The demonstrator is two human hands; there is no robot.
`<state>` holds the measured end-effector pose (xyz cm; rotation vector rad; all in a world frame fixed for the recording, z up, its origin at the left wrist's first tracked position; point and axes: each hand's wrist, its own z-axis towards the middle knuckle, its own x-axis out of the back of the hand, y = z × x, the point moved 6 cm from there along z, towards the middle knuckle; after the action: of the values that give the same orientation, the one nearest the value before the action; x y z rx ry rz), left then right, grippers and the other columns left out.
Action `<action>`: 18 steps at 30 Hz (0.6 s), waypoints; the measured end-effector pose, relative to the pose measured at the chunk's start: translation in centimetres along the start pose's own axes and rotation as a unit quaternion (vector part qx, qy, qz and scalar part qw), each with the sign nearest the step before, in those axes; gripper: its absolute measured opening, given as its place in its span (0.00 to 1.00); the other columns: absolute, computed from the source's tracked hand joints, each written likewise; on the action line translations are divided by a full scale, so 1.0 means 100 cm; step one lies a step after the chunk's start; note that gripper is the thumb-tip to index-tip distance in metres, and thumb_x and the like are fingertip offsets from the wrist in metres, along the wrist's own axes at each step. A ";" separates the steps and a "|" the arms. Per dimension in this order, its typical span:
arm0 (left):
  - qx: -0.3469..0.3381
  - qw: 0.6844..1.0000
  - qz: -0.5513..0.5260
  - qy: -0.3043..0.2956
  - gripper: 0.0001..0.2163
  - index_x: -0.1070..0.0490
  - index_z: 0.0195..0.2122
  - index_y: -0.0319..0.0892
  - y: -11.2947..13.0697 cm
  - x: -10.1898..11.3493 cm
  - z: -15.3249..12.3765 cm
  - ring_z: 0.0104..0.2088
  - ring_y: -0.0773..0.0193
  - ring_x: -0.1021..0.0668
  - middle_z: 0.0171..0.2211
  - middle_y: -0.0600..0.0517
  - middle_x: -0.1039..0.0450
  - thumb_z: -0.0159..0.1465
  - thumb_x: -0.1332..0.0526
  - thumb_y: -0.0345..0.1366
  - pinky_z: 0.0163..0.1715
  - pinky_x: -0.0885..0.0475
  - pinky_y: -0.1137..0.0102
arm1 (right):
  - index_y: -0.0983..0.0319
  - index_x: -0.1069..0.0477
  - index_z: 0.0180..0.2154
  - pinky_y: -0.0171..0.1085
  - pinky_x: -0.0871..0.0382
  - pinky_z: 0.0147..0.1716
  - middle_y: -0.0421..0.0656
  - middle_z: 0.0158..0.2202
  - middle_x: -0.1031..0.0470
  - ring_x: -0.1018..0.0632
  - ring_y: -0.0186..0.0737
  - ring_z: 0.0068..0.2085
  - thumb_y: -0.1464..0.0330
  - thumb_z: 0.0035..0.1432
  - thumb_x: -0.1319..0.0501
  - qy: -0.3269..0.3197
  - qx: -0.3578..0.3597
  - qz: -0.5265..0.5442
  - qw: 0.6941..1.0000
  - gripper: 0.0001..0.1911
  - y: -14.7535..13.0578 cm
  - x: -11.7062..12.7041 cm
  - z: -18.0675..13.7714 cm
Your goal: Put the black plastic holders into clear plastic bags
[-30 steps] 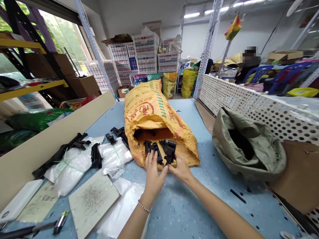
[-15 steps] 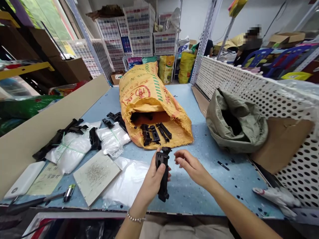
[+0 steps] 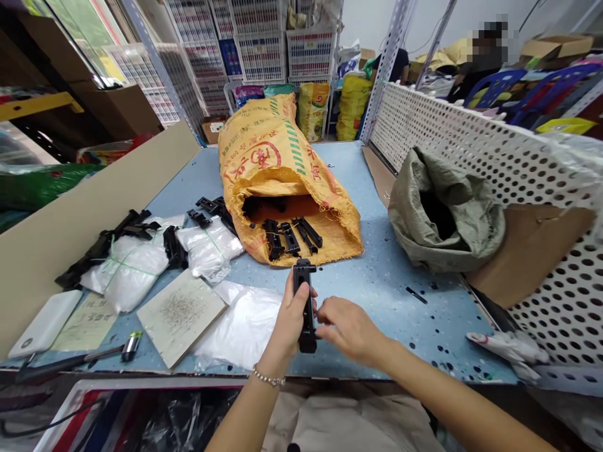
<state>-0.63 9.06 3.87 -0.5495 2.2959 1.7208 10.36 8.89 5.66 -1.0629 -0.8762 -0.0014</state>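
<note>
My left hand [image 3: 288, 323] is wrapped round a long black plastic part [image 3: 304, 295] and holds it upright above the blue table's [image 3: 391, 289] near edge. My right hand [image 3: 346, 326] rests beside it with curled fingers touching the part's lower end. Just beyond lies an orange woven sack [image 3: 277, 169] on its side, mouth open toward me, with several similar black parts [image 3: 289, 235] spilling out of it.
To the left are white plastic bags [image 3: 207, 251], more black parts [image 3: 101, 248], a grey board [image 3: 181, 314], a clear bag [image 3: 245, 326] and a white box [image 3: 44, 323]. An open green sack [image 3: 443, 213] sits right, by a perforated white panel [image 3: 494, 157]. A person sits far back right.
Both hands drew back from the sack's mouth toward me. My left hand took up one black part, and my right hand has now closed in on its lower end.
</note>
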 end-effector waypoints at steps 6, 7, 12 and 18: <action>-0.086 0.991 0.063 0.081 0.34 0.53 0.63 0.46 0.000 0.015 0.010 0.25 0.69 0.27 0.29 0.56 0.31 0.60 0.38 0.48 0.30 0.29 0.72 | 0.60 0.35 0.29 0.34 0.40 0.29 0.40 0.26 0.30 0.31 0.36 0.27 0.57 0.68 0.58 -0.093 -0.122 -0.021 0.988 0.22 0.019 -0.017 -0.010; -0.096 0.988 0.071 0.101 0.36 0.56 0.64 0.46 -0.004 0.019 0.012 0.26 0.67 0.25 0.29 0.56 0.31 0.60 0.38 0.48 0.32 0.28 0.70 | 0.60 0.34 0.28 0.33 0.40 0.28 0.39 0.25 0.30 0.30 0.36 0.27 0.57 0.68 0.57 -0.127 -0.141 -0.018 0.982 0.23 0.025 -0.014 -0.001; -0.065 0.989 0.107 0.076 0.27 0.48 0.61 0.42 -0.048 0.003 0.021 0.43 0.57 0.22 0.43 0.44 0.26 0.65 0.47 0.47 0.48 0.29 0.59 | 0.61 0.31 0.40 0.35 0.36 0.41 0.46 0.39 0.25 0.25 0.41 0.42 0.59 0.69 0.57 0.015 -0.229 -0.164 0.959 0.19 0.065 0.046 0.091; -0.102 0.942 0.319 -0.014 0.21 0.33 0.56 0.39 -0.078 -0.031 0.026 0.61 0.51 0.37 0.59 0.40 0.36 0.61 0.43 0.38 0.63 0.47 0.57 | 0.70 0.33 0.46 0.42 0.36 0.44 0.59 0.43 0.27 0.26 0.51 0.47 0.63 0.66 0.52 0.059 -0.288 -0.201 0.934 0.18 0.104 0.065 0.146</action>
<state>5.30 10.10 -2.48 0.2345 2.4528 2.2336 9.78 27.94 4.66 -1.3867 -0.9967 -0.6968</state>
